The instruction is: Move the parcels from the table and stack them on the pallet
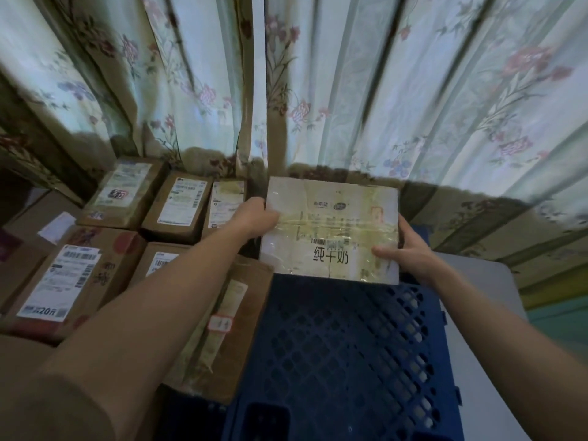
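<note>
Overhead, a floral curtain (381,90) fills the whole back of the view, hanging down to the level of the stacked goods. Below it, the blue plastic pallet (334,361) with its lattice top takes up the lower centre, its left part already carrying brown parcels (105,259) packed side by side in rows, most with white shipping labels facing up. A pale grey surface (477,329) shows just right of the pallet. Both bare forearms reach forward from the bottom corners, roughly straight, converging on one white carton (331,230) (taped across the top, printed with dark characters and a barcode). The carton is at the far end of the pallet's bare lattice, just right of the brown parcels; whether its base is down on the lattice or slightly above cannot be told. Left hand (254,218) grips the carton's left edge, fingers wrapped out of sight round the side. Right hand (404,249) clasps the right edge, thumb lying flat on the top face.
</note>
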The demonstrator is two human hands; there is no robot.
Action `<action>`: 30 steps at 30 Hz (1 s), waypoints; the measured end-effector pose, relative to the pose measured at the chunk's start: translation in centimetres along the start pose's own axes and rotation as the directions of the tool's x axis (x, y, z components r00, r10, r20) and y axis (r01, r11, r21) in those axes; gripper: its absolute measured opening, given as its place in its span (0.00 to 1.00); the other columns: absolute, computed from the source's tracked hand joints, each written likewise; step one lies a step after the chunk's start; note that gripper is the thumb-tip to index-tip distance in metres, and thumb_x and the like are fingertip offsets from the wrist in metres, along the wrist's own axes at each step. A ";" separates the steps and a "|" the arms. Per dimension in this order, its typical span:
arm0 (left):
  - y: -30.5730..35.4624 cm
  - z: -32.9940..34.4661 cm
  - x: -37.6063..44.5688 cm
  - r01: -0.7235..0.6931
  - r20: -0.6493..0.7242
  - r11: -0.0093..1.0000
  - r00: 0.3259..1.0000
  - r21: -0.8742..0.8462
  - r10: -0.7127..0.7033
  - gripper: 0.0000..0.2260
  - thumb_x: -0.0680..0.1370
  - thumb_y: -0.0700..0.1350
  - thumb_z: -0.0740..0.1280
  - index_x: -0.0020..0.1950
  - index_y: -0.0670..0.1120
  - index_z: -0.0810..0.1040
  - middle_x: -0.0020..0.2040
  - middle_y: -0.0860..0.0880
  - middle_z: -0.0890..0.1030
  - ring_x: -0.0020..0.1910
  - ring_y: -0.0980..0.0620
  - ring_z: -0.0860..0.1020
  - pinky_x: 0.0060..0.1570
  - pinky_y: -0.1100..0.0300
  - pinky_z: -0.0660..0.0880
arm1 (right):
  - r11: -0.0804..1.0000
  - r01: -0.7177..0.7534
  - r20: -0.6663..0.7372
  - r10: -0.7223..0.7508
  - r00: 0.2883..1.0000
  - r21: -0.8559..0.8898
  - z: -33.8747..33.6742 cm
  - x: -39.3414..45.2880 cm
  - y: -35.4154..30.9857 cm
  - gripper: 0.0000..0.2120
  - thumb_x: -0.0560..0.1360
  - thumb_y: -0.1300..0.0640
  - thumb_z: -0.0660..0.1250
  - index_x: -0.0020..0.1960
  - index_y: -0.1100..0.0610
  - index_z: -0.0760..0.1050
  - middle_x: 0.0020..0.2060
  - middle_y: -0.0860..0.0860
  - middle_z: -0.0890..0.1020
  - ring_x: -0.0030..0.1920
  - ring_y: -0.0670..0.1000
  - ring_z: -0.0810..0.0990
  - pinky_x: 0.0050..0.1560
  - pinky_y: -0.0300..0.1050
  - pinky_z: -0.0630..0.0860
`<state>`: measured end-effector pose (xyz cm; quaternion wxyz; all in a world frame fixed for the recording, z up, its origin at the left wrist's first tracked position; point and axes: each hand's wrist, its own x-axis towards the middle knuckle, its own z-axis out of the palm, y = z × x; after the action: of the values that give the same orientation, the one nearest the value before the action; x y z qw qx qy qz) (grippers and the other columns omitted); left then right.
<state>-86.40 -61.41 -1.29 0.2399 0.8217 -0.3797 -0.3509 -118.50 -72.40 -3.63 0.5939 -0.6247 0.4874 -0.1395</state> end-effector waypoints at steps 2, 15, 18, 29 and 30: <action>-1.0 -0.2 0.1 0.018 -0.037 1.000 0.999 0.003 -0.018 0.13 0.81 0.48 0.66 0.64 0.45 0.75 0.52 0.49 0.78 0.47 0.51 0.77 0.40 0.57 0.73 | 0.999 -0.032 0.021 0.033 0.999 -0.013 0.6 0.7 -0.7 0.41 0.74 0.64 0.76 0.78 0.42 0.60 0.63 0.49 0.81 0.59 0.51 0.83 0.58 0.56 0.82; -4.1 -4.0 -1.8 -0.090 -0.374 0.943 0.902 0.321 0.214 0.17 0.81 0.46 0.65 0.68 0.46 0.78 0.65 0.43 0.79 0.62 0.43 0.77 0.57 0.51 0.74 | 0.988 -0.134 -0.190 0.117 0.975 -0.079 5.0 2.8 -0.3 0.34 0.78 0.54 0.72 0.79 0.54 0.61 0.72 0.52 0.73 0.62 0.54 0.78 0.63 0.55 0.78; -5.1 -5.1 -2.5 -0.013 -0.148 0.923 0.986 0.385 0.075 0.23 0.82 0.50 0.63 0.76 0.45 0.70 0.73 0.42 0.74 0.70 0.41 0.73 0.67 0.47 0.71 | 0.986 -0.126 -0.233 0.098 0.968 -0.109 5.6 2.5 0.0 0.32 0.78 0.51 0.72 0.78 0.54 0.63 0.71 0.52 0.75 0.62 0.54 0.79 0.63 0.57 0.78; -8.7 -6.1 -7.5 -0.038 -0.083 0.987 0.995 0.156 0.051 0.33 0.80 0.62 0.65 0.80 0.48 0.63 0.78 0.45 0.68 0.74 0.45 0.69 0.71 0.47 0.69 | 0.968 -0.129 -0.324 0.055 0.945 -0.214 7.3 0.2 -0.5 0.30 0.79 0.45 0.69 0.77 0.55 0.65 0.69 0.53 0.77 0.64 0.56 0.79 0.64 0.55 0.76; -9.2 -6.1 -8.4 -0.062 -0.038 0.993 0.997 0.101 0.066 0.37 0.77 0.66 0.67 0.81 0.50 0.62 0.78 0.46 0.67 0.75 0.46 0.68 0.71 0.46 0.70 | 0.969 -0.137 -0.328 0.064 0.943 -0.205 7.4 -0.1 -0.5 0.31 0.79 0.44 0.68 0.78 0.55 0.64 0.70 0.53 0.76 0.64 0.56 0.78 0.64 0.54 0.76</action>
<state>-81.41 -48.49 -0.18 0.2174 0.8271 -0.4178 -0.3067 -112.77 -67.90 -5.09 0.4393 -0.6311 0.6210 -0.1519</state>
